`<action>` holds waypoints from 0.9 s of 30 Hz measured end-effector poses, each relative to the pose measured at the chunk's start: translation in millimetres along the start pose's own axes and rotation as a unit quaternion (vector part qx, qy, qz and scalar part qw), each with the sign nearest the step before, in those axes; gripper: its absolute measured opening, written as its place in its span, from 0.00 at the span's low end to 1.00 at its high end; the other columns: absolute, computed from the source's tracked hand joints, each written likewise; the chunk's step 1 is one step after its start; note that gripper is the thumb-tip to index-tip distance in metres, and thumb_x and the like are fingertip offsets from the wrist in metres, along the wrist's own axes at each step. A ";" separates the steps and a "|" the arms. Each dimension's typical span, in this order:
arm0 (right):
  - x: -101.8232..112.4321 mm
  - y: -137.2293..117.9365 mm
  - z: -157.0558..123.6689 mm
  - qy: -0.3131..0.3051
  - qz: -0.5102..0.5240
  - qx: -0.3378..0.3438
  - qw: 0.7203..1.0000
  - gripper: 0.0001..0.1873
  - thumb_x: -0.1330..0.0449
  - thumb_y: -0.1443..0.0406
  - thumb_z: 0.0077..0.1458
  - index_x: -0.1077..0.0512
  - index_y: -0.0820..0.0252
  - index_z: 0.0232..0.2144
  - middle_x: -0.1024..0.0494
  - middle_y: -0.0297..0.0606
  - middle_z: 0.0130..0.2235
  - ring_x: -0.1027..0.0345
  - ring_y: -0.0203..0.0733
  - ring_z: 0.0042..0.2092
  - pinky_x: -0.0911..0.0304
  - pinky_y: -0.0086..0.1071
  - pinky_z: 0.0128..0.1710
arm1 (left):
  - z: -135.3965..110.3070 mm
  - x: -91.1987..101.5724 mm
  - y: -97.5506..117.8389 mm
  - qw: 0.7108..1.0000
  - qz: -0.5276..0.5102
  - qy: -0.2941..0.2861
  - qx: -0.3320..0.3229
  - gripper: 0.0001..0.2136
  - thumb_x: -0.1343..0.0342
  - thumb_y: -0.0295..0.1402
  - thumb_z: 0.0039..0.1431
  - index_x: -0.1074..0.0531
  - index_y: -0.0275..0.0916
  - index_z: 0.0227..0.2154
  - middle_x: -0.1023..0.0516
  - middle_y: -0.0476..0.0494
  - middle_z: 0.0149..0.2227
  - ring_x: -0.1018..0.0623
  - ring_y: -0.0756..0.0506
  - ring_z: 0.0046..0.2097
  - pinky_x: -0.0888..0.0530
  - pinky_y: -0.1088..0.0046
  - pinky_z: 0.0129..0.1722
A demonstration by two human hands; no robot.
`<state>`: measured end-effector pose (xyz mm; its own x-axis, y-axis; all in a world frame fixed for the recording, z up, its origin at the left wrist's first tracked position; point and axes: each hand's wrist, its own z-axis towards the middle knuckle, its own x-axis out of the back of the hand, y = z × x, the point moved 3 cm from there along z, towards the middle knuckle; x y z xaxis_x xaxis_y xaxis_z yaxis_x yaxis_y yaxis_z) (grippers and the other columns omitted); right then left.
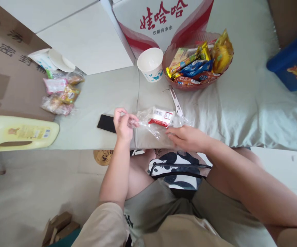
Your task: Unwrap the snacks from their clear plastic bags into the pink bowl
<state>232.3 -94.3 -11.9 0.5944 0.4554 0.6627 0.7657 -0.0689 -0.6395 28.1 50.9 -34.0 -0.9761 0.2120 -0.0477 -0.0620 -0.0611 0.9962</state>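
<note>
My left hand [122, 124] pinches one end of a clear plastic snack wrapper [156, 118] with a red-and-white label, holding it just above the pale green sheet [241, 109]. Lying flat with its fingers together, my right hand [186, 137] presses the wrapper's lower right side. A white plastic fork [175, 100] lies just beyond the wrapper. A black phone [106, 123] lies directly left of my left hand.
A pink bowl [169, 61] full of packaged snacks and a white paper cup [151, 63] stand at the back. Several wrapped snacks [59, 95] lie at left beside paper cups [47, 59]. A yellow jug [19, 132] lies at far left. A blue box [294, 60] sits at right.
</note>
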 end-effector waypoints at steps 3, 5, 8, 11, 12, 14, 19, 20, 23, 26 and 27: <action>4.7 7.0 1.0 0.049 -0.059 -0.089 0.993 0.22 0.54 0.60 0.68 0.24 0.52 0.54 0.17 0.43 0.42 0.23 0.51 0.43 0.38 0.36 0.38 | 4.0 3.1 -3.5 0.997 0.040 0.029 0.057 0.08 0.41 0.37 0.50 0.33 0.44 0.30 0.29 0.55 0.17 0.29 0.50 0.18 0.36 0.78 0.19; 7.1 7.9 0.9 0.100 -0.094 -0.120 0.983 0.21 0.53 0.59 0.67 0.22 0.52 0.50 0.16 0.43 0.42 0.23 0.52 0.42 0.38 0.37 0.36 | 4.3 1.1 -4.8 0.991 0.119 -0.029 0.061 0.04 0.42 0.31 0.47 0.30 0.41 0.28 0.25 0.52 0.20 0.25 0.49 0.22 0.31 0.76 0.24; 9.1 7.8 1.8 0.201 -0.097 -0.128 0.966 0.21 0.52 0.60 0.67 0.23 0.54 0.51 0.17 0.44 0.46 0.23 0.51 0.41 0.35 0.38 0.35 | 1.7 -5.6 -4.2 0.962 0.242 -0.122 0.013 0.05 0.46 0.26 0.44 0.28 0.40 0.26 0.19 0.45 0.30 0.19 0.45 0.35 0.25 0.70 0.38; 9.3 6.0 5.8 0.295 -0.089 -0.068 0.949 0.23 0.50 0.62 0.65 0.28 0.59 0.59 0.23 0.48 0.59 0.24 0.54 0.48 0.32 0.41 0.41 | 1.1 -13.1 1.2 0.919 0.370 -0.110 -0.084 0.10 0.44 0.24 0.45 0.24 0.40 0.32 0.19 0.40 0.46 0.21 0.40 0.52 0.27 0.61 0.55; 8.4 5.0 8.2 0.310 -0.090 -0.034 0.946 0.22 0.50 0.63 0.65 0.27 0.60 0.57 0.24 0.49 0.60 0.25 0.54 0.51 0.31 0.42 0.45 | 1.4 -16.3 2.3 0.902 0.406 -0.106 -0.105 0.13 0.42 0.24 0.46 0.23 0.40 0.36 0.21 0.39 0.52 0.24 0.39 0.57 0.29 0.59 0.59; 5.2 3.8 14.4 0.306 -0.095 0.022 0.947 0.19 0.50 0.65 0.65 0.23 0.62 0.49 0.20 0.50 0.54 0.26 0.54 0.52 0.32 0.43 0.50 | 2.4 -23.9 0.7 0.875 0.452 -0.131 -0.111 0.19 0.38 0.25 0.47 0.23 0.39 0.45 0.23 0.37 0.56 0.26 0.38 0.60 0.32 0.58 0.63; -3.0 5.5 27.8 0.300 -0.083 0.041 0.949 0.16 0.46 0.66 0.62 0.23 0.60 0.48 0.20 0.49 0.53 0.28 0.55 0.53 0.33 0.47 0.53 | 2.4 -34.0 -8.2 0.896 0.415 -0.160 -0.021 0.05 0.42 0.32 0.58 0.23 0.39 0.36 0.19 0.43 0.36 0.20 0.43 0.41 0.25 0.65 0.47; -4.4 5.7 29.3 0.303 -0.082 0.038 0.949 0.19 0.44 0.65 0.60 0.25 0.61 0.53 0.23 0.49 0.57 0.29 0.56 0.55 0.34 0.47 0.54 | 1.6 -34.8 -8.8 0.917 0.371 -0.149 0.003 0.05 0.43 0.34 0.60 0.24 0.39 0.33 0.20 0.45 0.32 0.21 0.45 0.36 0.26 0.68 0.42; -7.7 5.8 32.6 0.292 -0.083 0.033 0.952 0.28 0.40 0.64 0.56 0.30 0.60 0.59 0.26 0.49 0.61 0.32 0.60 0.59 0.35 0.50 0.55 | -1.7 -38.4 -8.2 0.971 0.171 -0.132 0.108 0.08 0.43 0.39 0.60 0.29 0.40 0.30 0.22 0.48 0.31 0.25 0.50 0.28 0.30 0.75 0.28; -7.8 8.0 33.8 0.298 -0.063 0.039 0.952 0.26 0.41 0.65 0.56 0.30 0.58 0.58 0.24 0.47 0.59 0.31 0.59 0.58 0.36 0.50 0.55 | -3.1 -43.5 -4.9 0.965 -0.009 -0.125 0.232 0.08 0.41 0.37 0.55 0.34 0.40 0.29 0.24 0.49 0.31 0.33 0.56 0.20 0.45 0.80 0.17; -7.3 9.5 34.1 0.305 -0.050 0.044 0.950 0.26 0.41 0.65 0.56 0.29 0.58 0.57 0.24 0.47 0.58 0.30 0.58 0.58 0.36 0.49 0.55 | -2.5 -44.9 -3.4 0.956 -0.050 -0.121 0.261 0.08 0.40 0.35 0.53 0.35 0.39 0.28 0.25 0.51 0.29 0.37 0.57 0.18 0.49 0.81 0.16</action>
<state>226.9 -68.0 -36.1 0.5713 -0.1456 0.8077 0.8188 0.0344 -0.5730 71.6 39.1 -35.4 -0.8897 0.4152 -0.1897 0.0220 0.4540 0.8907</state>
